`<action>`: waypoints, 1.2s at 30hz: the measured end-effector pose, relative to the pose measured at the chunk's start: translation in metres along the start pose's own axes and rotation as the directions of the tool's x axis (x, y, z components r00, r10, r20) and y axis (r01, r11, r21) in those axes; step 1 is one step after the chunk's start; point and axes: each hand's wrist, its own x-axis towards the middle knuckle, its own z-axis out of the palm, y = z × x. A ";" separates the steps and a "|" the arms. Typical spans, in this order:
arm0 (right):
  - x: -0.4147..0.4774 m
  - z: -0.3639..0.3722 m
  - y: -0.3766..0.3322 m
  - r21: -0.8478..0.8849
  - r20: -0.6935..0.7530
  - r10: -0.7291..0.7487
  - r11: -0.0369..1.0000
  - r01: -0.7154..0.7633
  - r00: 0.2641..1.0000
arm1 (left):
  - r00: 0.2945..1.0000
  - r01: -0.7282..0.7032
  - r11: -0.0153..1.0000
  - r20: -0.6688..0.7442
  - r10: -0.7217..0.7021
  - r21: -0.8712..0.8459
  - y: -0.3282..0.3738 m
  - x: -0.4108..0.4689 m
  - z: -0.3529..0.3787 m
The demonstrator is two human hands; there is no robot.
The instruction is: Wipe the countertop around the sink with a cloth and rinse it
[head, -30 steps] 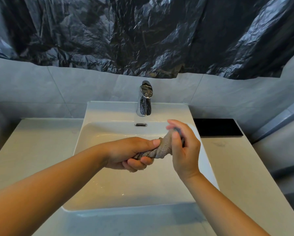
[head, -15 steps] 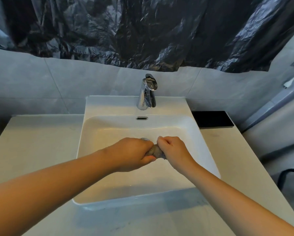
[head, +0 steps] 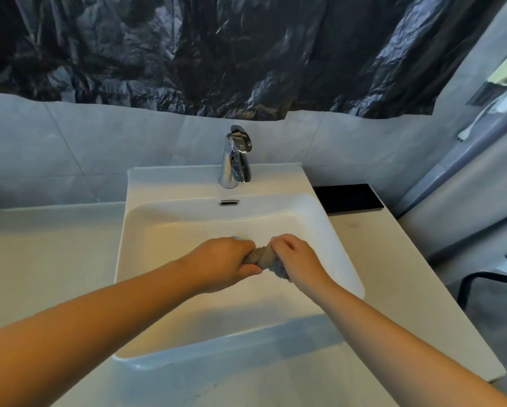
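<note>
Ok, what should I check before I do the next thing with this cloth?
1. Left hand and right hand each grip an end of the cloth: ok.
2. Cloth is held above the sink, so drips land inside: ok.
3. Faucet shows no running water: ok.
4. Cloth squeezed dry enough: cannot tell.
5. Countertop wiped all over: cannot tell.
</note>
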 end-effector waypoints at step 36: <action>0.175 -0.332 0.201 0.579 -0.111 0.091 0.815 -0.010 0.990 | 0.830 0.508 0.624 0.143 -0.539 -0.594 0.161 0.356 0.070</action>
